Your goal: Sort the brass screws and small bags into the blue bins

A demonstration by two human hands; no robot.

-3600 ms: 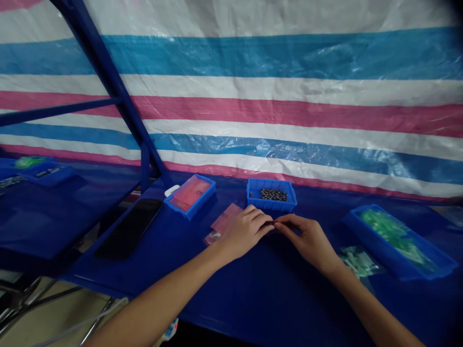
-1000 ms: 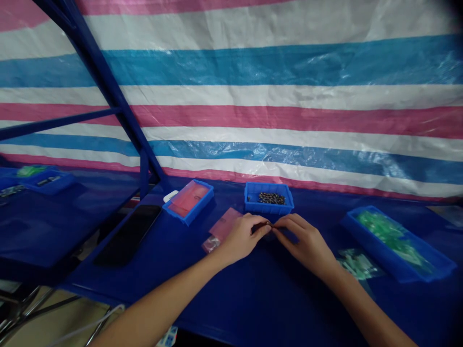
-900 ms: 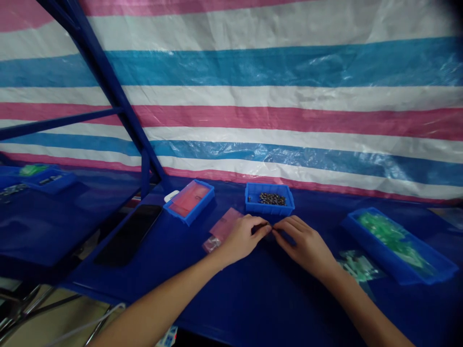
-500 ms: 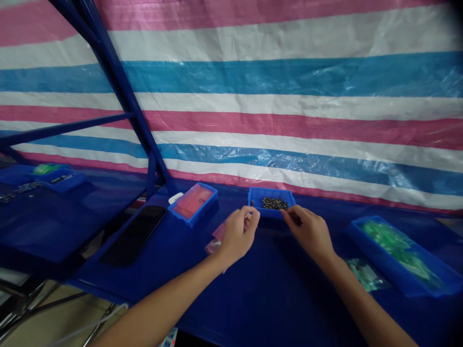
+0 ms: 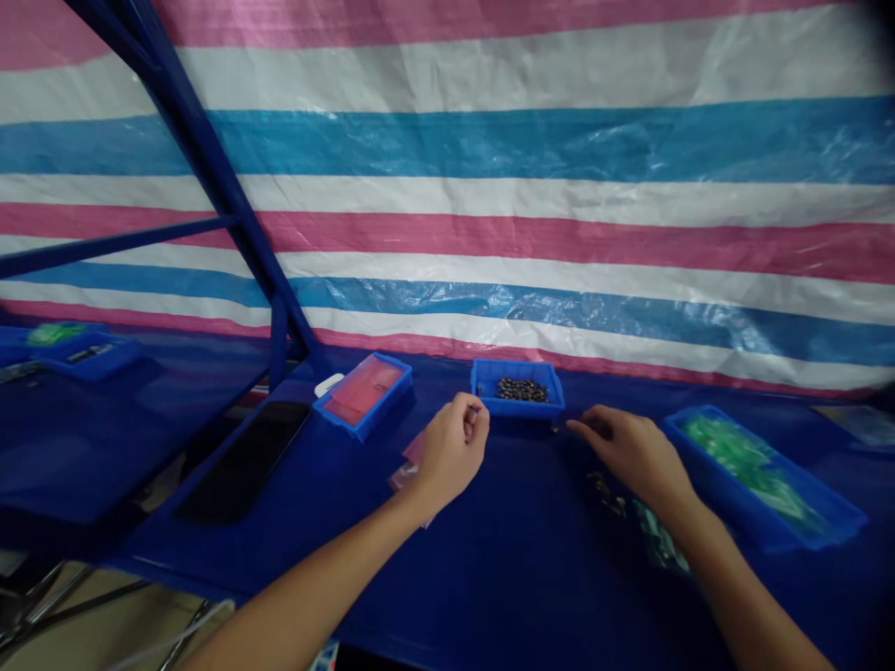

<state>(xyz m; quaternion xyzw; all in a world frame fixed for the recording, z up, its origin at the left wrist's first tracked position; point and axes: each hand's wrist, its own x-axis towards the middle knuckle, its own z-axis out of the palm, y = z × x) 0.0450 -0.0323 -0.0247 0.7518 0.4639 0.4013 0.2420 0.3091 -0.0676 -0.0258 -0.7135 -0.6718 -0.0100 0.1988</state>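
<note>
My left hand (image 5: 454, 443) is closed, its fingertips curled together; whatever they hold is hidden. A pink plastic bag (image 5: 414, 457) shows beneath and beside that hand. My right hand (image 5: 633, 457) hovers over the table to the right of a blue bin (image 5: 517, 407), thumb and forefinger pressed together. Anything between them is too small to make out. Inside the bin lies a heap of small dark metal parts (image 5: 523, 390). One tiny piece (image 5: 555, 429) rests on the table just left of my right fingertips. Dark small parts (image 5: 607, 494) and a clear bag (image 5: 661, 540) lie under my right wrist.
At the right stands a blue bin (image 5: 832, 529) of green plastic packets. To the left are a blue bin (image 5: 360, 431) with pink sheets, a white object (image 5: 328, 385) and a black phone (image 5: 244, 461). A blue metal frame (image 5: 241, 210) rises before a striped tarp (image 5: 559, 196).
My right hand has moved right, away from the front of the metal parts bin. My left hand stays about in place. The view has shifted slightly.
</note>
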